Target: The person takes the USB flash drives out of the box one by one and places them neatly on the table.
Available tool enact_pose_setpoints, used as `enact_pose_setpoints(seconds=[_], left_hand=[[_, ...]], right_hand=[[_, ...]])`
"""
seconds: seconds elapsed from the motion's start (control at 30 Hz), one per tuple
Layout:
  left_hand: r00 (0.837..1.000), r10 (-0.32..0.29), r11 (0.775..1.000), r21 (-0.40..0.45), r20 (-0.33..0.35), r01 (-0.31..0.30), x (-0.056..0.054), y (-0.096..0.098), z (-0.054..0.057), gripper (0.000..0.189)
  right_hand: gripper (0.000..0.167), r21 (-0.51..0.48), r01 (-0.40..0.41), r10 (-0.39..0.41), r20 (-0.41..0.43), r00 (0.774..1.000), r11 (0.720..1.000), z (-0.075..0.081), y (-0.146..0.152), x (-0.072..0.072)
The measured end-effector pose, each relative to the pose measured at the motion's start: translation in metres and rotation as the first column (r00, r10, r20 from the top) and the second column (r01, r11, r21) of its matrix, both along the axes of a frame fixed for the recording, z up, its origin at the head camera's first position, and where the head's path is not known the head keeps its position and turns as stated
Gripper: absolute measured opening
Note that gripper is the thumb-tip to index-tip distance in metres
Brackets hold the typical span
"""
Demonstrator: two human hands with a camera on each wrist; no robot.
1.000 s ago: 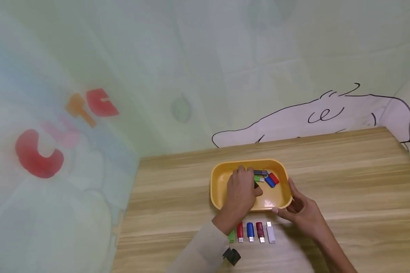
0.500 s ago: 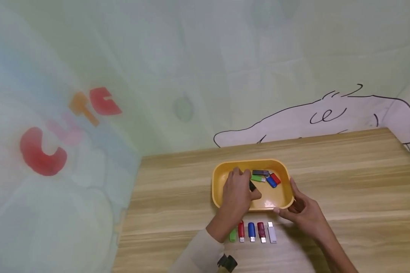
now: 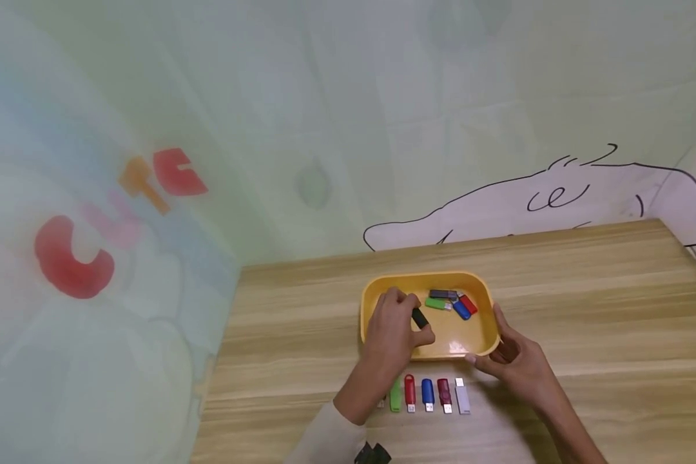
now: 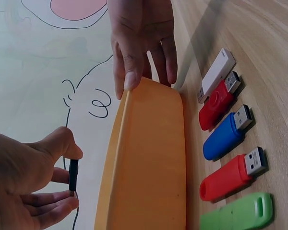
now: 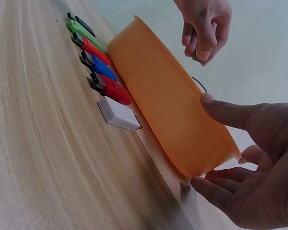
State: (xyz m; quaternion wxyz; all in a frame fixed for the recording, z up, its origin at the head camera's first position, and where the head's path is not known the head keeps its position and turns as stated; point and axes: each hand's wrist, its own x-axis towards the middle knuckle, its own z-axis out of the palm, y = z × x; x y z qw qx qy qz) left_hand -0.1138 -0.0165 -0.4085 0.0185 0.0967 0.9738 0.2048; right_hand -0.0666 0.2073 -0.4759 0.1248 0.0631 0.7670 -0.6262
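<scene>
My left hand (image 3: 390,328) pinches a black USB stick (image 3: 420,318) between thumb and fingers, over the left half of a yellow tray (image 3: 458,338). In the left wrist view, this black USB stick (image 4: 73,173) is upright between thumb and fingertips, above the rim. My right hand (image 3: 519,364) grips the tray's front right corner; the right wrist view has the thumb on the rim and fingers around the lower corner. Inside the tray lie a dark grey USB stick (image 3: 443,294), a green one (image 3: 437,303), a blue one (image 3: 461,310) and a red one (image 3: 468,303).
Before the tray, several USB sticks form a row on the wooden table (image 3: 290,348): white (image 3: 462,396), dark red (image 3: 444,394), blue (image 3: 427,393), red (image 3: 410,392), green (image 3: 395,396) and black (image 5: 84,26). A wall with drawings stands behind the table.
My left hand has drawn left and slightly back toward me with the black USB stick, baring more of the tray and row. The right hand keeps its grip on the tray.
</scene>
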Motion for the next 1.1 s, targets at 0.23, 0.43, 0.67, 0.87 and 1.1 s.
enact_pose_setpoints(seconds=[0.23,0.43,0.67,0.87,1.1], left_hand=[[0.996,-0.055,0.998,0.027,-0.068,0.057,0.005,-0.013,0.005,0.033],[0.988,-0.104,0.993,0.049,-0.111,0.110,0.009,-0.021,0.006,0.032],[0.984,-0.145,0.988,0.038,-0.107,0.150,0.012,-0.030,0.009,0.035],[0.961,-0.238,0.971,-0.002,-0.143,0.240,0.014,-0.039,0.009,0.038],[0.928,-0.328,0.942,0.016,-0.177,0.336,0.019,-0.049,0.005,0.038]], right_hand=[[0.113,-0.019,-0.008,0.007,-0.025,1.000,1.000,-0.001,0.001,-0.001],[0.114,-0.010,-0.006,0.006,-0.028,1.000,1.000,-0.002,0.002,0.000],[0.114,-0.013,0.000,-0.001,-0.025,1.000,1.000,-0.003,0.002,0.000],[0.113,-0.004,-0.003,0.003,-0.029,1.000,1.000,-0.004,0.002,-0.001],[0.113,-0.017,0.003,-0.003,-0.026,1.000,1.000,-0.005,0.002,0.000]])
